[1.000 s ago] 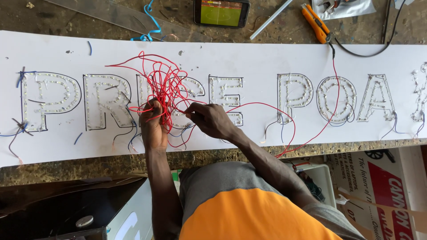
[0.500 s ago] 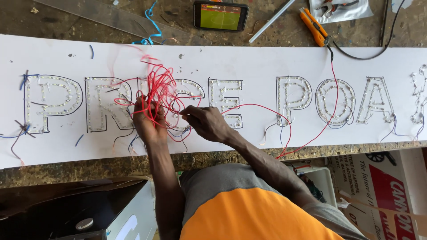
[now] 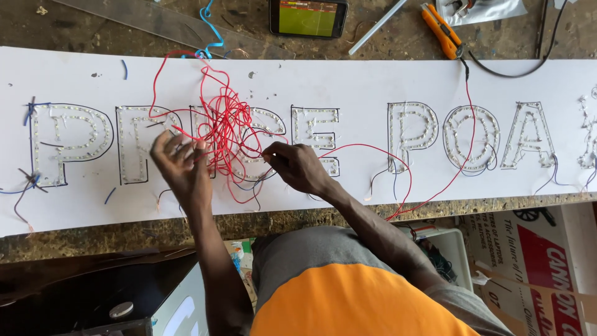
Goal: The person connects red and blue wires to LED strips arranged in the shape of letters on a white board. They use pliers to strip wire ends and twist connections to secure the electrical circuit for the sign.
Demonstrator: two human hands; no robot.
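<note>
Tangling across the middle-left of the frame, the red wire (image 3: 224, 127) lies in a loose knot over the white board (image 3: 348, 81), on top of the outlined letters (image 3: 311, 130) studded with small lights. The right hand (image 3: 298, 167), just right of the knot, pinches a strand between thumb and fingertips in a narrow grip. The left hand (image 3: 180, 163) is blurred at the knot's left edge, fingers half spread with strands running through them; whether it really grips any I cannot tell. Compared with half a second ago, the left hand has shifted leftward and opened, and the bundle looks pulled looser and taller, so the snarl appears to be giving way, though it is far from sorted. One red strand runs on rightward, looping below the board's lower edge and climbing toward the orange cutters (image 3: 443, 30) at the top. A phone (image 3: 308, 17) with a green screen lies upper centre, with a metal rod (image 3: 376, 26) beside it.
</note>
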